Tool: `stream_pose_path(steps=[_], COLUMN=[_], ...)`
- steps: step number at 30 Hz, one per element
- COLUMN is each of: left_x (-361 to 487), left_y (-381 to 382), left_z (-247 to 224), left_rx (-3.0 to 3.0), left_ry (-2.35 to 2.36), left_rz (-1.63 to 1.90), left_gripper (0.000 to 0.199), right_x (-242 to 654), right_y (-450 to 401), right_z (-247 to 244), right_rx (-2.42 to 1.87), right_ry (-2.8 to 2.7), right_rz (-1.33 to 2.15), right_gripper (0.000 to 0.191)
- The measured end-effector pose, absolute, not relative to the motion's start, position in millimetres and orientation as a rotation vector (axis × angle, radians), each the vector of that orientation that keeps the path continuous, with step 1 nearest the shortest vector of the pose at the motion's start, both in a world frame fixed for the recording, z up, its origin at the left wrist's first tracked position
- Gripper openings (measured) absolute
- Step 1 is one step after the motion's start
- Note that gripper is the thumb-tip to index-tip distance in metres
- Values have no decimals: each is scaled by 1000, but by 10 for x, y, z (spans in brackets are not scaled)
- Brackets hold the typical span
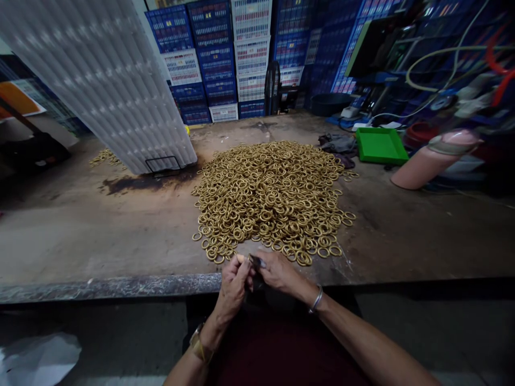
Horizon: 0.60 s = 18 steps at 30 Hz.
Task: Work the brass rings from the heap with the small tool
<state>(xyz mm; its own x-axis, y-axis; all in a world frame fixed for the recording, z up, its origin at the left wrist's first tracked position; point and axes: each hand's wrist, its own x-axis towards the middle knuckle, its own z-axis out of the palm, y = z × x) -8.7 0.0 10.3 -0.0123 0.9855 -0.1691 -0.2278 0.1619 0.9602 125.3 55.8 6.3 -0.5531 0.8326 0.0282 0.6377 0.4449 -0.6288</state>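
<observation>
A large heap of brass-coloured rings [269, 193] lies on the worktable in front of me. At its near edge my left hand [234, 280] is closed, thumb and fingers pinching what looks like one of these rings, mostly covered by the fingertips. My right hand [279, 274] is closed around a small dark tool [257, 261], whose end meets the ring between the two hands. The tool's exact kind is too small to make out. Both hands are close together over the table's front edge.
A tall stack of translucent ribbed plastic trays [120, 91] leans at the left. A green tray [381, 145], a pink bottle [426, 161] and dark cloth [337, 143] are at the right. Blue and white crates [219, 64] rise behind the worktable [100, 236].
</observation>
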Motion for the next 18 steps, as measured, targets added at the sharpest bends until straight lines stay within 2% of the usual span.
stream_pose_path(steps=[6, 9, 13, 15, 18], left_x=[-83, -94, -103, -106, -109], left_y=[-36, -5, 7, 3, 0], left_z=[199, 149, 134, 149, 154], left_rx=[808, 648, 590, 582, 546], left_ry=[938, 875, 819, 824, 852], left_rz=[1255, 1273, 1255, 1250, 1248], left_gripper=[26, 26, 24, 24, 25], right_x=[1194, 1168, 1144, 1132, 1116], right_y=[661, 623, 542, 524, 531], right_z=[126, 152, 186, 189, 172], right_rx=[-1289, -1317, -1137, -1087, -1171], right_ry=[-2129, -1800, -1512, -1449, -1440], right_rz=[1010, 1404, 1913, 1978, 1847], right_gripper=[12, 17, 29, 27, 16])
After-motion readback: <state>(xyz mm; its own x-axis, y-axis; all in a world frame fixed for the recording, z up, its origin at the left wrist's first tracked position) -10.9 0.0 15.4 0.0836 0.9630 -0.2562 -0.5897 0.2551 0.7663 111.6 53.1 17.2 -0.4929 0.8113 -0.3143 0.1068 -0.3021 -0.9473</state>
